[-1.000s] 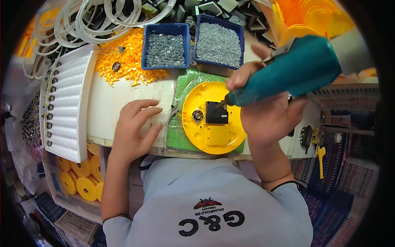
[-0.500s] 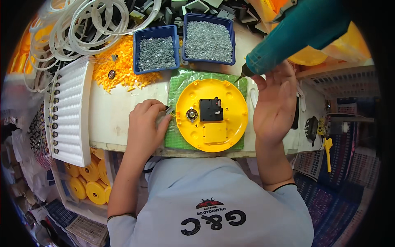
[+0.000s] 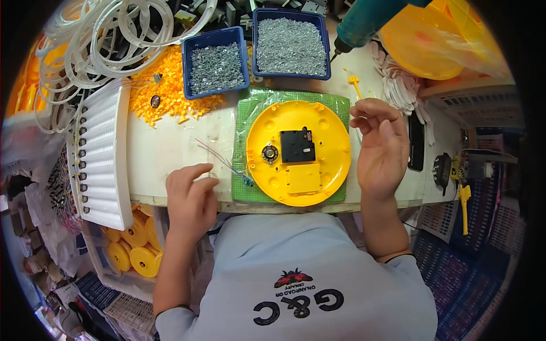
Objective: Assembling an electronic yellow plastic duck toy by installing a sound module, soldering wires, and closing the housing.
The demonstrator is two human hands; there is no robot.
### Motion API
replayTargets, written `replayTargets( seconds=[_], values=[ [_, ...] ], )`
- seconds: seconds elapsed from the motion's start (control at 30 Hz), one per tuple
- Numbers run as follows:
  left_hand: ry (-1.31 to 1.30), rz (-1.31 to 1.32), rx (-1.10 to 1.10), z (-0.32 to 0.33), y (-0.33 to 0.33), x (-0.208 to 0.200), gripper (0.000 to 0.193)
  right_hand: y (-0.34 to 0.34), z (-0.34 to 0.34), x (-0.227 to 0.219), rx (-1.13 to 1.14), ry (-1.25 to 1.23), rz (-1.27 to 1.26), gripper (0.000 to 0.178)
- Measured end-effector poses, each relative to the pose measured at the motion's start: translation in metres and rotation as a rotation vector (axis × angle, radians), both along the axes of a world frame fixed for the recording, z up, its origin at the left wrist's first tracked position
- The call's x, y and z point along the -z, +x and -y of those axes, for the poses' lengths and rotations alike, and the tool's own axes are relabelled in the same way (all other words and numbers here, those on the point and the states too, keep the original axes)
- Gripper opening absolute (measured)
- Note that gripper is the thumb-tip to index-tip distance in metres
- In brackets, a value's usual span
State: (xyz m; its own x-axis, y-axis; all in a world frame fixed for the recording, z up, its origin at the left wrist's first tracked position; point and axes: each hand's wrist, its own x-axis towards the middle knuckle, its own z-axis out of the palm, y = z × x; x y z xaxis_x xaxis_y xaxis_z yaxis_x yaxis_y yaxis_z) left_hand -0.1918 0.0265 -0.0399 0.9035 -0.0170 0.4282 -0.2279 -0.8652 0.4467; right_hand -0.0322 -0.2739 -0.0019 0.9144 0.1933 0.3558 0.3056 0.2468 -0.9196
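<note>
A round yellow plastic housing (image 3: 333, 150) lies open-side up on a green mat (image 3: 242, 122). In it sit a black box-shaped module (image 3: 297, 146), a small round speaker (image 3: 269, 152) and a yellow rectangular compartment (image 3: 303, 178). Beside its left edge lies a small part with thin wires (image 3: 246, 181). My left hand (image 3: 192, 199) hovers left of that part, fingers apart and empty. To the right of the housing my right hand (image 3: 382, 150) is raised, palm showing, its fingers loosely bent with nothing visible in them. A teal power screwdriver (image 3: 367, 23) hangs at the upper right, bit downward, apart from both hands.
Two blue bins of small metal parts (image 3: 185, 68) (image 3: 327, 48) stand behind the mat. Orange pieces (image 3: 162, 91), white rings (image 3: 136, 34) and a white foam tray (image 3: 116, 159) with speakers are on the left. A black phone (image 3: 416, 142) and a yellow stick (image 3: 355, 85) lie right.
The screwdriver has swung up and away from the housing and my right hand. My left hand has drawn back toward me, letting go of the small wired part.
</note>
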Motion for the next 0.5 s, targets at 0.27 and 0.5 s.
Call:
replayTargets(
  seconds=[0.27,0.5],
  values=[
    [-0.108,-0.021,-0.003,0.000,0.028,-0.012,0.024,-0.008,-0.005,-0.004,-0.040,0.001,-0.038,0.024],
    [0.039,-0.104,0.253,0.004,0.039,-0.028,0.025,-0.016,0.003,0.001,-0.017,-0.005,-0.078,0.020]
  ],
)
